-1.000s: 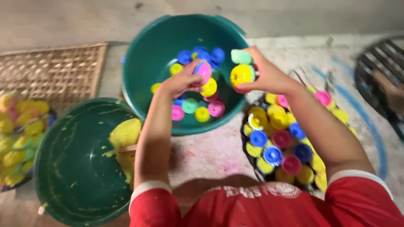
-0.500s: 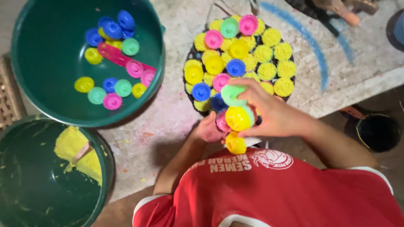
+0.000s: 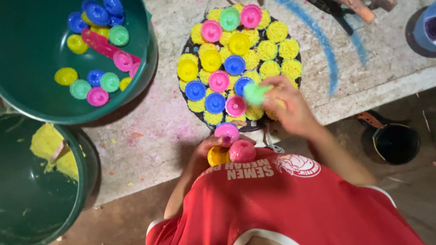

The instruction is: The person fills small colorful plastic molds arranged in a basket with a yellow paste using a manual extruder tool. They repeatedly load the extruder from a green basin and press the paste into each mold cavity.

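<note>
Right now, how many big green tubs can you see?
2. The upper tub, top left, holds coloured cups. The lower tub, bottom left, holds yellow paste. The picture's edge cuts off both.

Blurred, cropped, covered

Right hand [image 3: 290,106] and green mould [image 3: 255,93] motion-blurred; left hand [image 3: 206,152] half hidden behind red shirt [image 3: 290,204]; both green tubs [image 3: 136,97] cut by frame edge.
</note>
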